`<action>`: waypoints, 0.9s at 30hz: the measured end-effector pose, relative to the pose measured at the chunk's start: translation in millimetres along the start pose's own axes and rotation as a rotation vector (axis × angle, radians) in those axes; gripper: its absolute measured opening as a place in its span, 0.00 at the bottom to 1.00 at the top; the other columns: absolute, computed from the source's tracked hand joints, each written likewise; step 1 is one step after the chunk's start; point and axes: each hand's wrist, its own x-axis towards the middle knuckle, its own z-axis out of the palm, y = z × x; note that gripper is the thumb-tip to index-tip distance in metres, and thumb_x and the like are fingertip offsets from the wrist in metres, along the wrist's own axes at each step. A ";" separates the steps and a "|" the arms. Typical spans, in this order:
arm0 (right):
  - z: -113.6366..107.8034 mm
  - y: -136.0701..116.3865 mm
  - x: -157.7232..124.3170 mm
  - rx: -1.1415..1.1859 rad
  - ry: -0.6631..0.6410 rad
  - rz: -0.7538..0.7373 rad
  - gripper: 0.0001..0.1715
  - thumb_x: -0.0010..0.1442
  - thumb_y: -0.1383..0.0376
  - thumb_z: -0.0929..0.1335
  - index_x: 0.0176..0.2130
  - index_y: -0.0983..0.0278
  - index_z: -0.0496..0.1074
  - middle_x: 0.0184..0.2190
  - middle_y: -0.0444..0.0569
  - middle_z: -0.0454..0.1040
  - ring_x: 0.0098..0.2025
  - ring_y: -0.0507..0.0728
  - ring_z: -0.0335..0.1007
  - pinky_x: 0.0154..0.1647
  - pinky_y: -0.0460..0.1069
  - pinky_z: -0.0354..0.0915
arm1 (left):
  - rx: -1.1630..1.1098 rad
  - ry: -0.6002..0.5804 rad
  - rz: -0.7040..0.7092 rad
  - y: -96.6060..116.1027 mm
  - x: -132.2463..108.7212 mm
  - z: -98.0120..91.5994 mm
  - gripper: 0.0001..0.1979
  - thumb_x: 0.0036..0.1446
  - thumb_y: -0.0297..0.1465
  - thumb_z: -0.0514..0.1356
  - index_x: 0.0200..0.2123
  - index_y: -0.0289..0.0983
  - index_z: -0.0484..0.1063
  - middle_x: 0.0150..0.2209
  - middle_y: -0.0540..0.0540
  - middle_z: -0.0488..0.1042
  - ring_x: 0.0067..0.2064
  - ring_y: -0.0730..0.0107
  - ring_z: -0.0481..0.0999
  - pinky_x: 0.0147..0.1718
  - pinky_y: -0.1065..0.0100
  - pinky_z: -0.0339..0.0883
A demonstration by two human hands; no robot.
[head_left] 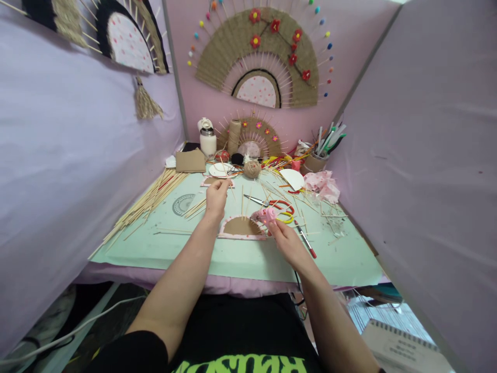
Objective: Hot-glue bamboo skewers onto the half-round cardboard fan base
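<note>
My right hand is closed around a pink hot glue gun, its nozzle over the top right edge of a half-round cardboard piece with a pink-and-white fabric border. A few thin sticks stand out from the top of its curved edge. My left hand is raised to the upper left of that piece, fingers pinched on what looks like a thin wooden stick. Behind the glue gun lie scissors with red handles, partly covered by it.
Long bamboo sticks lie along the left side. A protractor, a marker and a white half-circle are on the table. Twine balls, a white bottle and a tool holder stand at the back.
</note>
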 end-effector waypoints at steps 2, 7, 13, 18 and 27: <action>-0.3 -0.4 -0.7 0.006 -0.002 0.005 0.22 0.63 0.46 0.58 0.27 0.59 0.60 0.22 0.42 0.61 0.28 0.56 0.59 0.29 0.48 0.55 | -0.003 0.001 0.000 0.1 0.0 0.2 0.12 0.50 0.38 0.62 0.22 0.36 0.68 0.20 0.56 0.57 0.24 0.78 0.53 0.23 0.73 0.49; -1.7 -1.5 -0.9 0.006 0.007 -0.002 0.23 0.63 0.46 0.59 0.27 0.59 0.61 0.22 0.43 0.63 0.29 0.56 0.61 0.29 0.48 0.57 | -0.015 0.005 -0.007 -0.3 -0.1 0.1 0.12 0.50 0.37 0.63 0.21 0.36 0.68 0.19 0.56 0.57 0.23 0.78 0.52 0.23 0.74 0.48; -1.4 -0.2 -0.3 0.017 0.004 -0.001 0.24 0.62 0.45 0.59 0.28 0.60 0.63 0.23 0.45 0.65 0.30 0.57 0.63 0.29 0.48 0.58 | -0.008 0.003 -0.005 -0.2 -0.6 0.0 0.12 0.50 0.38 0.63 0.22 0.36 0.70 0.19 0.56 0.57 0.23 0.79 0.52 0.23 0.74 0.48; -1.0 -1.3 -0.6 0.020 -0.007 0.010 0.23 0.61 0.45 0.59 0.28 0.60 0.62 0.23 0.44 0.63 0.28 0.55 0.60 0.28 0.48 0.56 | -0.003 0.005 -0.006 1.0 -0.8 0.3 0.12 0.50 0.37 0.62 0.22 0.36 0.70 0.19 0.56 0.57 0.23 0.79 0.52 0.22 0.73 0.47; -2.5 -4.1 -4.9 0.022 -0.043 0.022 0.22 0.63 0.46 0.58 0.29 0.59 0.61 0.22 0.43 0.60 0.27 0.55 0.57 0.27 0.48 0.55 | 0.021 -0.007 0.021 -2.3 0.1 -0.5 0.12 0.51 0.39 0.62 0.23 0.36 0.70 0.19 0.56 0.57 0.23 0.77 0.53 0.23 0.72 0.48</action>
